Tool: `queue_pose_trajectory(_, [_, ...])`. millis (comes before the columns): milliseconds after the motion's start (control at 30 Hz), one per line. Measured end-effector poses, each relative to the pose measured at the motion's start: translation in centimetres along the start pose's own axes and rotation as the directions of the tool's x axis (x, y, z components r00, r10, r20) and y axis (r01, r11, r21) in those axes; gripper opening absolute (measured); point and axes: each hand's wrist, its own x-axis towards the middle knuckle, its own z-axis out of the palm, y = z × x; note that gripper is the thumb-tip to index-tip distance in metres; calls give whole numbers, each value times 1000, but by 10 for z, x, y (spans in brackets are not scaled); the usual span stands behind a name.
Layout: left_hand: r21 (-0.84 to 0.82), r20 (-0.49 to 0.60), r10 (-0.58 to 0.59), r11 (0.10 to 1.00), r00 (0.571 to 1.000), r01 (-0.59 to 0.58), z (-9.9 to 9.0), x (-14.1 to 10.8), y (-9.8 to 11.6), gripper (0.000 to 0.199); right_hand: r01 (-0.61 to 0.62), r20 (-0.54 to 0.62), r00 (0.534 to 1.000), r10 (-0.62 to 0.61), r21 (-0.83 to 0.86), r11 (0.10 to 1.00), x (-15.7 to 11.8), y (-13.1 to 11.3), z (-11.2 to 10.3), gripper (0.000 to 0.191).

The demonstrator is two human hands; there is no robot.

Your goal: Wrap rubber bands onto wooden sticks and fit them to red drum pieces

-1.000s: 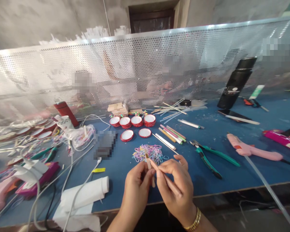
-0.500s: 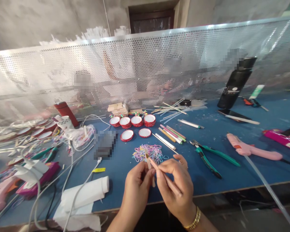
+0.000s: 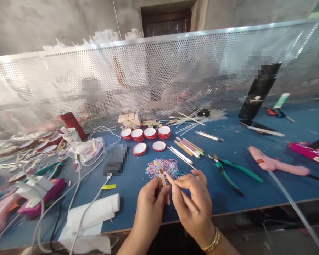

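Note:
My left hand (image 3: 152,205) pinches a flat wooden craft stick (image 3: 162,178) upright, its upper end coloured brown. In my right hand (image 3: 194,205) is a slim pinkish marker pen (image 3: 189,202), slanted with its tip close beside the stick's edge. Whether tip and stick touch I cannot tell. Just beyond my fingers lies a heap of pastel rubber bands (image 3: 172,165). Several more marker pens (image 3: 188,146) rest behind it to the right. Teal-handled pliers (image 3: 228,173) lie open to the right of my right hand.
Red-edged lids (image 3: 150,133) stand in stacks behind the heap. A pink glue gun (image 3: 278,164) and black bottle (image 3: 256,94) are on the right. White cables (image 3: 79,177), a paper roll (image 3: 94,212) and a phone-like device (image 3: 117,159) occupy the left. A perforated metal screen (image 3: 154,74) bounds the back.
The marker pen's tip has shifted very slightly to the right, away from the craft stick. Both hands otherwise keep their places and grips.

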Motion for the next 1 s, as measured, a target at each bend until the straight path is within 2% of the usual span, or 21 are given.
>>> queue_pose_trajectory(500, [22,-20,27,999,999,-26,0,1,-1,30,34,12,999,-34,3,999,0,0,0,13])
queue_pose_trajectory(667, [18,-4,11,1000,1000,-11,0,1,1,32,2,-10,1000,-3,-10,1000,1,0,0,12])
queue_pose_trajectory(833, [29,-13,26,999,1000,-26,-1,0,2,30,39,7,999,-39,-4,999,1,-1,0,13])
queue_pose_trajectory(1000, [21,-8,12,1000,1000,-11,0,0,3,31,5,1,1000,-5,-25,1000,0,0,1,11])
